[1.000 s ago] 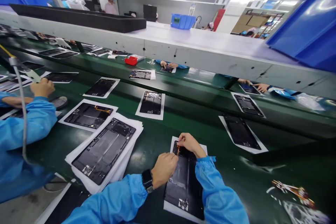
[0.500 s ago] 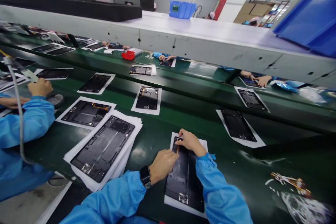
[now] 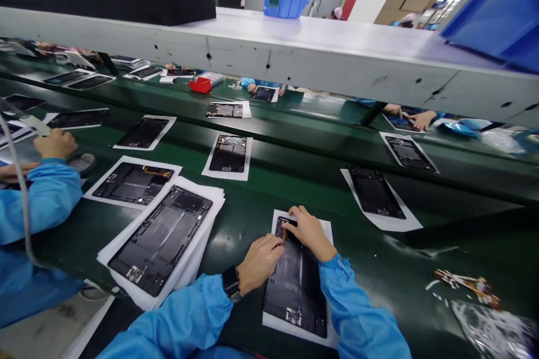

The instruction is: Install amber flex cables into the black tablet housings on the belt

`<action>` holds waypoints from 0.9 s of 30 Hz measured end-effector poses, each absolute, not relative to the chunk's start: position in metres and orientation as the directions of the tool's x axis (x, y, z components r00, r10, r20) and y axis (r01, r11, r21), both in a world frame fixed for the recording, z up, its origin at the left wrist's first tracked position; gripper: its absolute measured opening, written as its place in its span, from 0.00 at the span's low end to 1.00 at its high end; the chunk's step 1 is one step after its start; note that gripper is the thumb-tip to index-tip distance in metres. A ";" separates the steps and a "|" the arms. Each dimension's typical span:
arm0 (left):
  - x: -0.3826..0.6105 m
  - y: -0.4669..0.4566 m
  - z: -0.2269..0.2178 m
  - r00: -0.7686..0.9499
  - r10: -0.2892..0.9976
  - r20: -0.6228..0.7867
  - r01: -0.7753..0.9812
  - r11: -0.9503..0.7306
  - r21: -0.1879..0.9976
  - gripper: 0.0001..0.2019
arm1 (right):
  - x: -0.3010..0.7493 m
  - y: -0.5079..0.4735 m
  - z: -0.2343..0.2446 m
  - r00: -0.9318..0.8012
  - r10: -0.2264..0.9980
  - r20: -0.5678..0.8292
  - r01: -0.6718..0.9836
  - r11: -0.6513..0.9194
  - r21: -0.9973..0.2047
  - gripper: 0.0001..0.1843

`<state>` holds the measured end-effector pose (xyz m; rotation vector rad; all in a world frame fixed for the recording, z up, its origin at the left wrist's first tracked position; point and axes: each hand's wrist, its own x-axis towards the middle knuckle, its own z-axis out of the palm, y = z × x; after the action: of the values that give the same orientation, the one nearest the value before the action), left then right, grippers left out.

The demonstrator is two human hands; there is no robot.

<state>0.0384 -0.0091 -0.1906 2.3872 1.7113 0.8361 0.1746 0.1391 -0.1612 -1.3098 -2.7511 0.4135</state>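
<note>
- The casing (image 3: 283, 294) lies flat on its paper (image 3: 273, 321) on the green bench (image 3: 236, 216), directly before the person, its small board (image 3: 293, 316) at the near end.
- The left hand (image 3: 260, 262) reaches in over the casing's left edge, its fingers pinched on the lower end of an orange strip (image 3: 283, 232). A pull from here could crease or tear the strip, should the two hands work against each other.
- The right hand (image 3: 310, 234) arches over the casing's far end, thumb and forefinger at the strip's upper part. Its own fingers hide the contact, so one cannot tell whether they grip or merely press; a skewed press there might leave the strip's end out of line.
- The paper is loose under the casing; a sideways shove could let both slide.
- To the left stands a stack (image 3: 162, 241) of casings and papers, unevenly layered; a knock from the left elbow could tip or scatter it.
- To the right lie loose strips (image 3: 469, 286) beside plastic scraps (image 3: 490, 322); stray bits could get into a casing.
- Farther off, a co-worker's hand (image 3: 56, 145) holds a tool, and beyond the spaced-out casings runs a shelf (image 3: 337, 61).
</note>
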 end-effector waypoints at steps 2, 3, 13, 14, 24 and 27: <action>0.038 -0.009 -0.197 0.239 0.872 0.427 0.826 -0.414 0.382 0.08 | 0.175 0.142 -0.163 -0.620 0.783 -0.060 0.764 0.584 -0.275 0.15; 0.038 -0.009 -0.200 0.251 0.863 0.439 0.819 -0.431 0.380 0.09 | 0.175 0.144 -0.164 -0.610 0.790 -0.063 0.770 0.573 -0.282 0.16; 0.035 -0.011 -0.207 0.328 0.861 0.389 0.823 -0.463 0.329 0.12 | 0.179 0.151 -0.167 -0.603 0.795 -0.058 0.756 0.547 -0.359 0.20; 0.035 -0.011 -0.206 0.333 0.859 0.389 0.820 -0.467 0.329 0.12 | 0.179 0.151 -0.168 -0.605 0.795 -0.049 0.754 0.553 -0.354 0.21; 0.033 -0.011 -0.203 0.351 0.849 0.395 0.820 -0.482 0.309 0.12 | 0.180 0.152 -0.167 -0.600 0.798 -0.052 0.765 0.554 -0.329 0.22; 0.033 -0.012 -0.203 0.361 0.853 0.377 0.821 -0.483 0.306 0.12 | 0.180 0.152 -0.167 -0.601 0.798 -0.050 0.764 0.554 -0.331 0.22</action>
<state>0.0331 -0.0120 -0.2025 2.5379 1.5625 0.7657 0.1801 0.1524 -0.1668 -1.3486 -2.6751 0.4912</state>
